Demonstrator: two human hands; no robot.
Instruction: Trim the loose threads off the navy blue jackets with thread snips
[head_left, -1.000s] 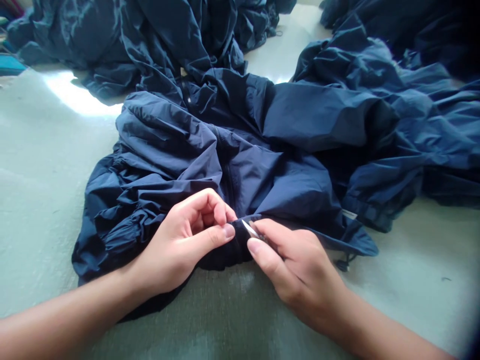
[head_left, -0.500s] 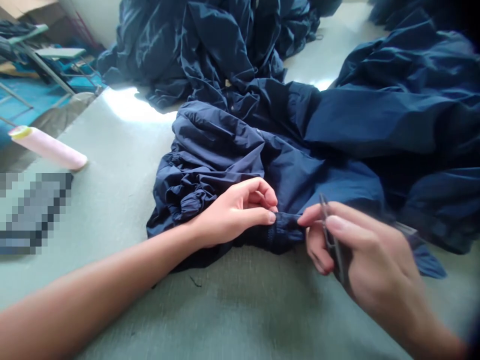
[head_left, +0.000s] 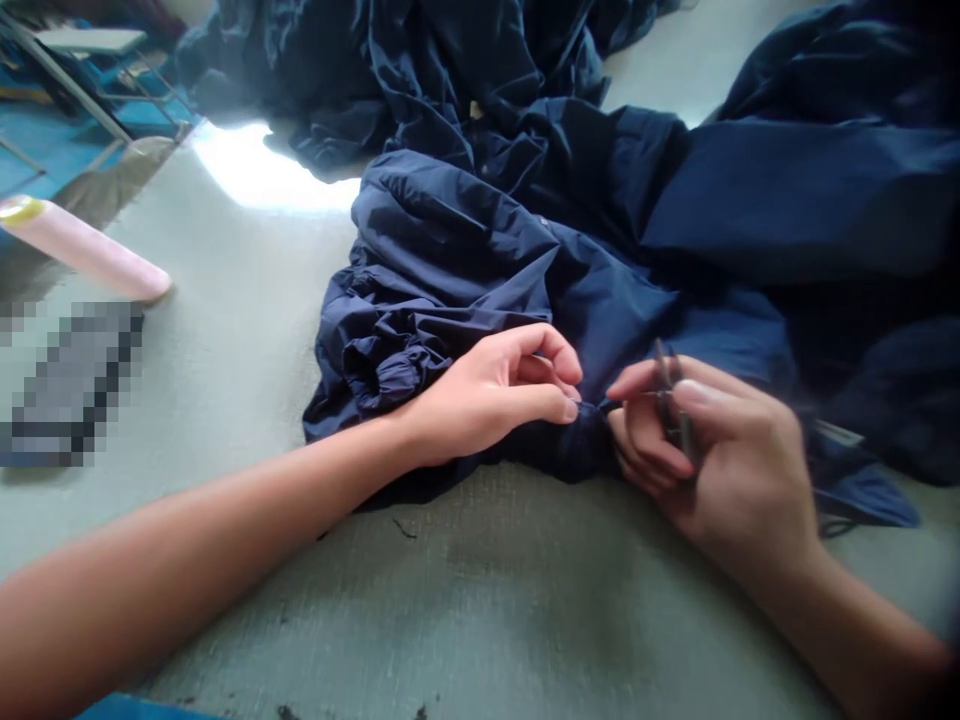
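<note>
A dark navy garment (head_left: 480, 250) lies bunched and wrinkled in front of me, with a gathered cuff (head_left: 401, 375) beside my left wrist. My left hand (head_left: 499, 395) pinches the garment's near edge between thumb and fingertips. Close to its right, my right hand (head_left: 739, 450) is closed around small dark metal thread snips (head_left: 667, 395), their two points directed up and away. The right fingertips are at the same edge, a small gap from the left thumb. Whether they also grip cloth or thread is hard to see.
More navy garments (head_left: 795, 200) are heaped behind and to the right on the pale table (head_left: 255, 260). A pink thread cone (head_left: 90, 250) lies at the left, above a blurred-out dark flat object (head_left: 75, 385). Loose thread scraps (head_left: 405, 528) lie near the front.
The view has shifted, so the table's near edge now shows. My right hand has turned slightly, with the snips more upright and its fingers nearer the pinched edge. The left hand keeps its pinch.
</note>
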